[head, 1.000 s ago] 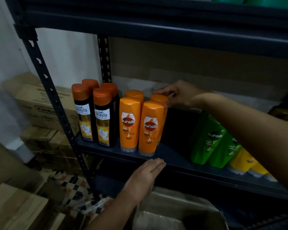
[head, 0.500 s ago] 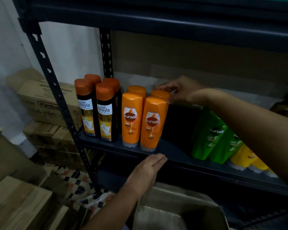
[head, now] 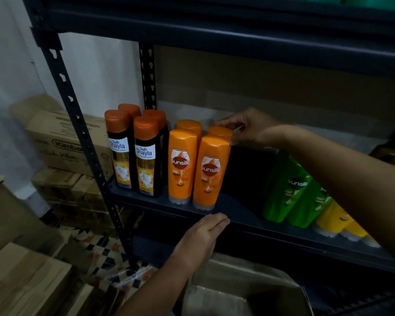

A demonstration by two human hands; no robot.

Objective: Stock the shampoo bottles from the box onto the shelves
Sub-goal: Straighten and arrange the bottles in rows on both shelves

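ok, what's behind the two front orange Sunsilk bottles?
Two more orange bottles: only their tops show. The right hand holds the right one's top. Their bodies are hidden.

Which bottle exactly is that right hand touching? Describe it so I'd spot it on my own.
Look at the dark metal shelf and find the four orange Sunsilk bottles standing beside the black Safi Shayla ones. It is the back-right orange bottle, with only its top showing behind the front pair. Alone among them, it has the right hand at its top.

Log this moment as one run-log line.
right hand: fingertips on rear-right orange Sunsilk bottle | left hand: flat on dark metal shelf edge | open cardboard box below
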